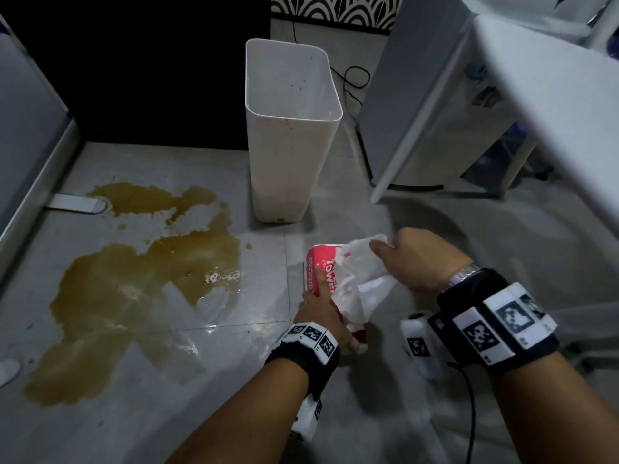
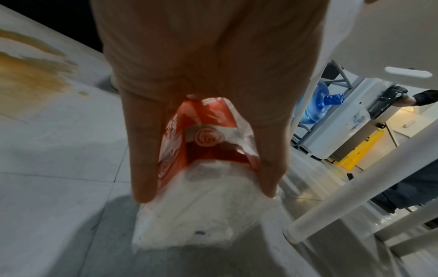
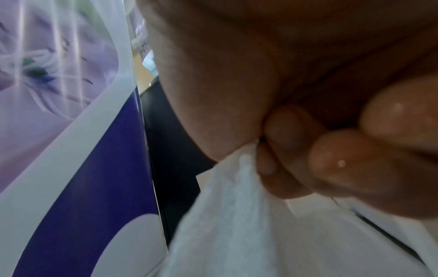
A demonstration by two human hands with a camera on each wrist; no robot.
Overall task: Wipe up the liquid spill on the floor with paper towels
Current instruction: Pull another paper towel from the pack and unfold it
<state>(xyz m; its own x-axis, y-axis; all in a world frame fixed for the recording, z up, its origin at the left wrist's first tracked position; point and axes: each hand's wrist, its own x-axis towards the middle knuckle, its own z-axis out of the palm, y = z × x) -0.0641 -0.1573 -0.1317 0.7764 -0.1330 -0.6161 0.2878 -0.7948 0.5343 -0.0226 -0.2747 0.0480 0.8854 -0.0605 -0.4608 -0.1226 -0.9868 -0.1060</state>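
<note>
A wide brown spill (image 1: 134, 279) spreads over the grey tiled floor at the left, and its edge shows in the left wrist view as the spill (image 2: 28, 75). My left hand (image 1: 318, 298) grips a red and white paper towel pack (image 1: 323, 266) just above the floor, right of the spill. In the left wrist view my left hand (image 2: 207, 192) has its fingers (image 2: 144, 168) down both sides of the pack (image 2: 201, 131). My right hand (image 1: 385, 247) pinches a white paper towel (image 1: 363, 259) rising out of the pack's torn top. The right wrist view shows my right hand (image 3: 258, 146) pinching that towel (image 3: 237, 215).
A tall white bin (image 1: 288, 128) stands behind the pack, beside the spill's far edge. A white table (image 1: 552, 95) with angled legs (image 2: 355, 187) overhangs the right side. A grey cabinet (image 1: 26, 112) borders the left. A cable (image 1: 355, 82) lies behind the bin.
</note>
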